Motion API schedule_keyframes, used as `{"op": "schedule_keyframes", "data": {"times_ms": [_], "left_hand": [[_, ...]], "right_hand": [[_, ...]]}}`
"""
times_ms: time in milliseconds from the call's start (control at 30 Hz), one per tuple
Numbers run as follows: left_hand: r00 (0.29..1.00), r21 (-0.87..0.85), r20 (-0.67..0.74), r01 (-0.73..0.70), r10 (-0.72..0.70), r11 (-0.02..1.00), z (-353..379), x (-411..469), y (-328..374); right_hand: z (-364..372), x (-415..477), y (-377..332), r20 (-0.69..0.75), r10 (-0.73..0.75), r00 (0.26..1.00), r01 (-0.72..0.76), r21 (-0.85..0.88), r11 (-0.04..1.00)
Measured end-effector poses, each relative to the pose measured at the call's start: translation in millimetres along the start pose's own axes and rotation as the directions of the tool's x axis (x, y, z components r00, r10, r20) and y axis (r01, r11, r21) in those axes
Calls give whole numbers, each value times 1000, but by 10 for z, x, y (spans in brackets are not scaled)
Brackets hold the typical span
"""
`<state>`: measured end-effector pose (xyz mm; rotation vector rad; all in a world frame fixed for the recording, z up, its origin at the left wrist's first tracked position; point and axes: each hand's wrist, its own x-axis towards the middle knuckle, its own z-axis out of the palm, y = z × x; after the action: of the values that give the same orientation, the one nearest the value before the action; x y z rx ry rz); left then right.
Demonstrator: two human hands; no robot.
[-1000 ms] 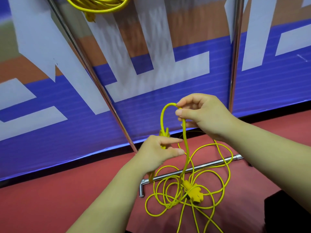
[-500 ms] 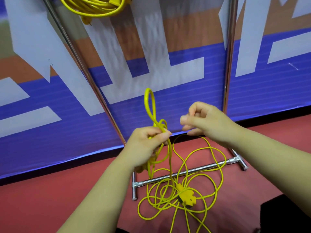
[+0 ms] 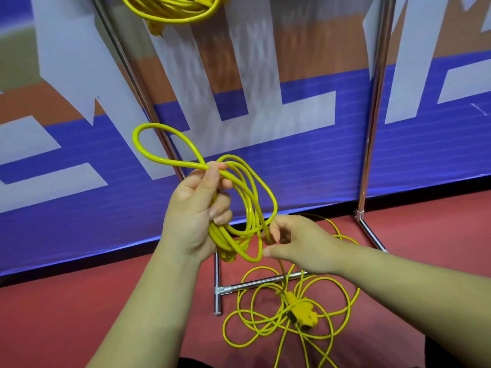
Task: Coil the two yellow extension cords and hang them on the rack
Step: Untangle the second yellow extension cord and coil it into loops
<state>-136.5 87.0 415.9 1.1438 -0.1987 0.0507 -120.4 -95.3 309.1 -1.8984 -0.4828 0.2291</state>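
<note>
Most of the second yellow extension cord (image 3: 265,334) lies in loose loops on the red floor (image 3: 66,301), near right, its socket block (image 3: 303,314) among them, across the foot of the rack (image 3: 372,128). Above, the left hand (image 3: 196,213) grips a few finished loops (image 3: 250,205) while the right hand (image 3: 300,245), just beside them, pinches the trailing strand. Farthest, high on the rack before the blue banner (image 3: 318,160), the first cord (image 3: 172,10) hangs coiled; roughly half the job looks done, with this cord's coiling and hanging left.

Top edge cuts off hung coil (image 3: 170,18); floor cord (image 3: 303,314) runs off btm edge.
</note>
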Motion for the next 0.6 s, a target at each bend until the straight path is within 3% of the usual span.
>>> {"op": "schedule_keyframes", "data": {"times_ms": [67,167,267,400,467,533,600], "left_hand": [[1000,-15,-6,0,0,1000,-60,-5,24],[1000,-9,-14,-17,17,1000,-193,8,71],[994,193,-104,39,-19,980,-393,59,36],[951,630,-189,308,-243,713,-585,39,-151],[927,658,-159,356,-339,664,-588,3,-169],[930,600,-114,345,-350,722,-558,-1,-118],[948,512,-80,304,-307,804,-531,0,-54]], "right_hand": [[38,39,-27,-4,13,1000,-12,112,994],[22,64,-102,-43,22,999,-16,141,990],[-41,98,-223,-219,48,975,9,252,968],[-275,238,-302,-558,271,784,74,519,852],[-426,300,-108,-660,361,659,-40,448,893],[-564,294,144,-722,363,588,-261,256,931],[-636,254,353,-654,354,669,-513,-62,856]]}}
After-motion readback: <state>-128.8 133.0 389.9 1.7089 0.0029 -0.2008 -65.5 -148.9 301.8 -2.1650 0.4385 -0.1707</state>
